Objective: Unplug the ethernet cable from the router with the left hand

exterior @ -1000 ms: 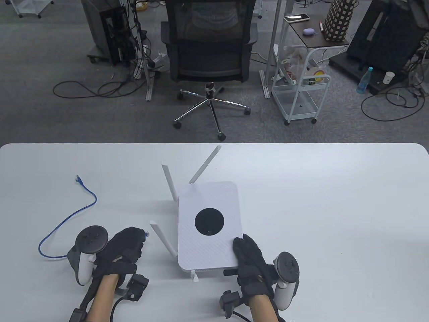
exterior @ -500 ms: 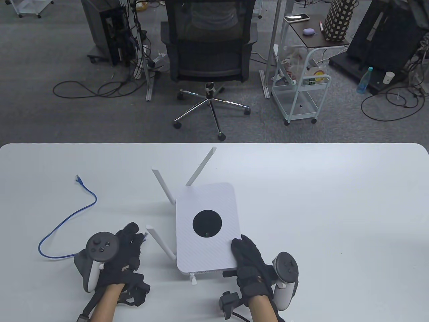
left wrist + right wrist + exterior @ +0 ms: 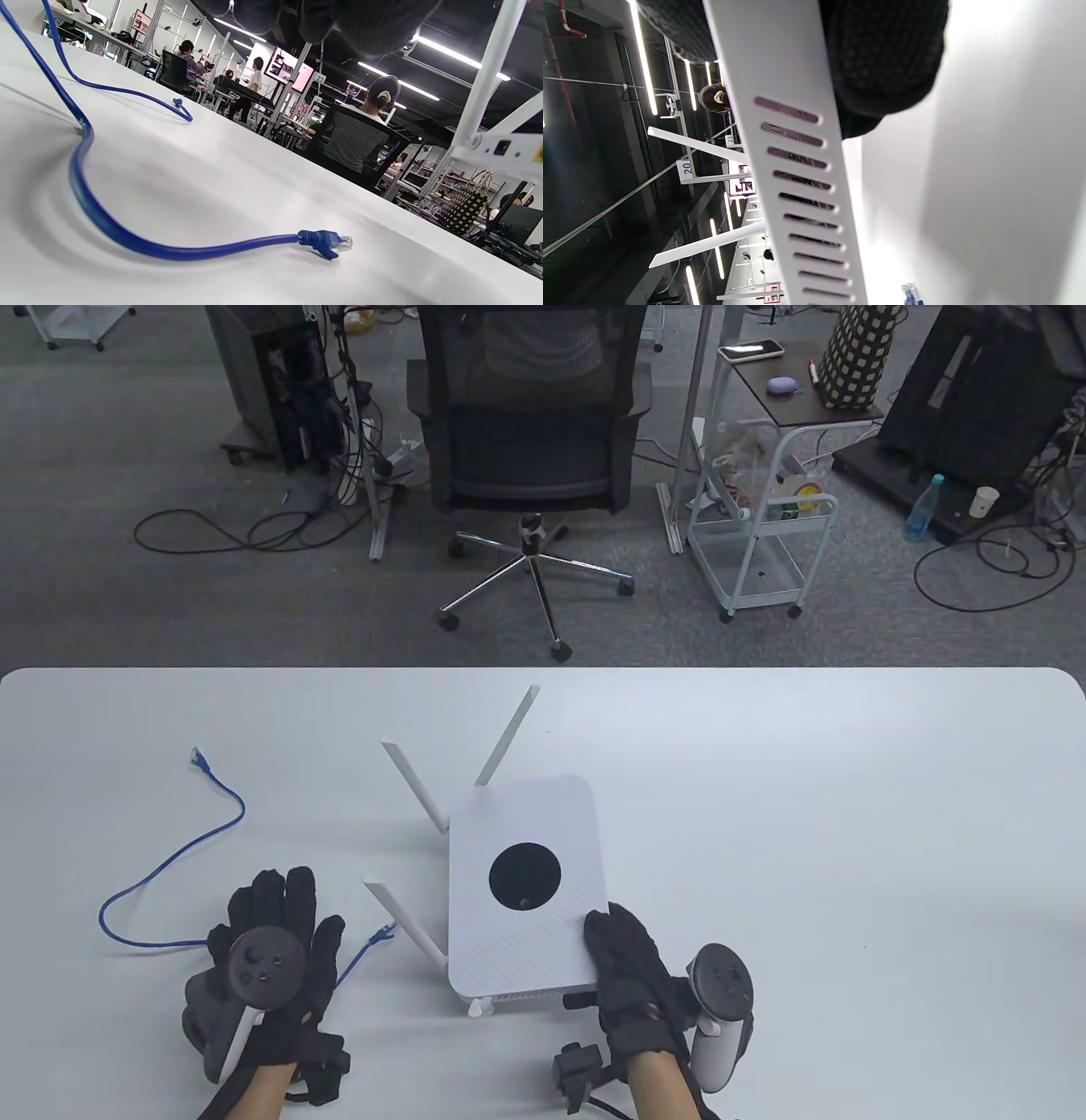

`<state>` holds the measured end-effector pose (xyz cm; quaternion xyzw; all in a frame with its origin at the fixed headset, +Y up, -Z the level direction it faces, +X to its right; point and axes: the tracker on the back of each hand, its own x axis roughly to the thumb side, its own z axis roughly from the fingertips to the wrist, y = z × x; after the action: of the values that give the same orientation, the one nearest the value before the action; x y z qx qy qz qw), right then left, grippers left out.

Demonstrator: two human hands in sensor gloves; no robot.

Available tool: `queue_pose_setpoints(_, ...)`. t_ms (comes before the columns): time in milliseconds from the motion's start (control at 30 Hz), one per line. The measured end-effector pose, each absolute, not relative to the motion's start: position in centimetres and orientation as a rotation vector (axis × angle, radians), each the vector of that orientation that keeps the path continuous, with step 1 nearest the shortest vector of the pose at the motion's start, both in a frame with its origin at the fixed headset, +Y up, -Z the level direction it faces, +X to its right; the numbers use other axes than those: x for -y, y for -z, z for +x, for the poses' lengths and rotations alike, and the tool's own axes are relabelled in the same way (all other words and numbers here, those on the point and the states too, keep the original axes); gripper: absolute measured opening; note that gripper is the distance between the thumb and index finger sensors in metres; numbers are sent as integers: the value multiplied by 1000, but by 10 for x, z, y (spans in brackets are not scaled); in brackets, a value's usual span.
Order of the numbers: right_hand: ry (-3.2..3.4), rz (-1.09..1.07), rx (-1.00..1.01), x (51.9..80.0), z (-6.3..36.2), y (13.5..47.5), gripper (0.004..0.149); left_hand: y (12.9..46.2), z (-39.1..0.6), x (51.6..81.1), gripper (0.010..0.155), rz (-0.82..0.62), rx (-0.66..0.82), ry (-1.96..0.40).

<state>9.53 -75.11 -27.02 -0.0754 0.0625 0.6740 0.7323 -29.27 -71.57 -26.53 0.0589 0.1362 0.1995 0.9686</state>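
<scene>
Ethernet cable lies unplugged on the table, lower left of the table view; its near plug rests free, just left of the router. Left hand is spread flat, fingers apart, holding nothing. Right hand grips the router's near right corner.

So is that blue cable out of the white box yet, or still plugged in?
Out. The blue ethernet cable lies loose on the table, its plug free beside the router. The left hand is spread open above it; the right hand holds the router's corner. Nothing obvious remains.
</scene>
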Motion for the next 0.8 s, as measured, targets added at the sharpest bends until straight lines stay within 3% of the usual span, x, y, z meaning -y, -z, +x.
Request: queue_pose_setpoints(800, -1614, -268, -322, 767, 98, 276, 70, 262, -297, 716, 71, 101, -257, -403)
